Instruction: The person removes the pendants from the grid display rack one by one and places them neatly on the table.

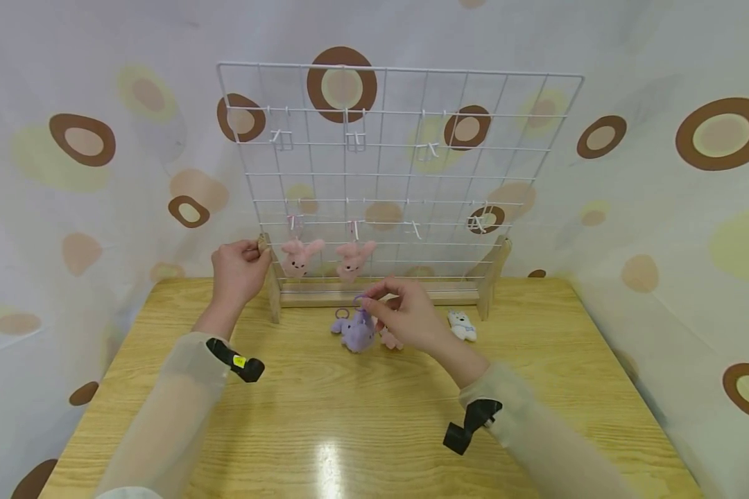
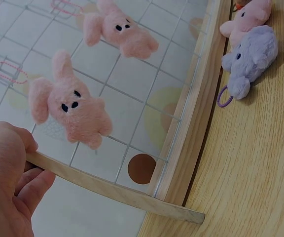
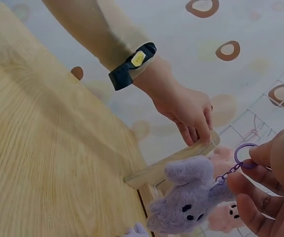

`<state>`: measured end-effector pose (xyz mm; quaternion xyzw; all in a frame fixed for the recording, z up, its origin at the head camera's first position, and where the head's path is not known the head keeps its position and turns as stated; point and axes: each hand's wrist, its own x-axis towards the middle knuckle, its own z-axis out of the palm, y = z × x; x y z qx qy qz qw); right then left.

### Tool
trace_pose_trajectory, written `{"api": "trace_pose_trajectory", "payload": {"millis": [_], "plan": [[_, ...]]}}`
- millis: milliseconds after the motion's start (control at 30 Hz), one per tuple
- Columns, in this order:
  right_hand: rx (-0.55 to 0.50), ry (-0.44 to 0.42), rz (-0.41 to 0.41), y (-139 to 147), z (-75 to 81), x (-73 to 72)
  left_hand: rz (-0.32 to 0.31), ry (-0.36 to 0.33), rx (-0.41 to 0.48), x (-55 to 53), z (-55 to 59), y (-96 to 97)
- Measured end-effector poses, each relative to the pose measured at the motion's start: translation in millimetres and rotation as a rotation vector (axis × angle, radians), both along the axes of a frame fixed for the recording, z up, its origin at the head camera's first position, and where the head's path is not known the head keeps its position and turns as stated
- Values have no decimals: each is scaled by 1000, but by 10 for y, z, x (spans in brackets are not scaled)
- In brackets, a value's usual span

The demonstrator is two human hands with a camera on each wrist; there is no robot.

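My right hand [image 1: 408, 315] pinches the purple ring [image 3: 243, 154] of a purple plush keychain [image 3: 189, 197] between thumb and fingertips. The plush [image 1: 358, 333] hangs from a short purple chain, in front of the rack's base. My left hand [image 1: 240, 270] grips the top of the left wooden upright [image 2: 117, 190] of a white wire grid rack [image 1: 399, 174]. Two pink plush bunnies [image 2: 78, 106] hang on the lower left hooks of the grid. A second purple plush [image 2: 253, 59] lies on the table, partly hidden behind the held one in the head view.
Beside the right hand a pink plush [image 1: 391, 339] lies on the wooden table [image 1: 274, 416], partly covered. A white plush [image 1: 462, 326] lies farther right, before the rack's base. Bare hooks [image 1: 428, 149] stick out from the grid. A patterned curtain [image 1: 649, 208] hangs behind.
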<state>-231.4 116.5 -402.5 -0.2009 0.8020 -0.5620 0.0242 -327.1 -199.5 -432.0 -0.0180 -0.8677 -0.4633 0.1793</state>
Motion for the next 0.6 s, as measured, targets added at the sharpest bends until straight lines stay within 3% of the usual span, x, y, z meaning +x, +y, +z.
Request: {"api": "trace_pose_trajectory", "payload": {"millis": [200,600], "plan": [[-17,2,69,-247,-145,-9,2,-3,2,-7,-11,-10],[18,-40,107,-645,-434,-32,0,-1,7,-17,-15,-8]]}}
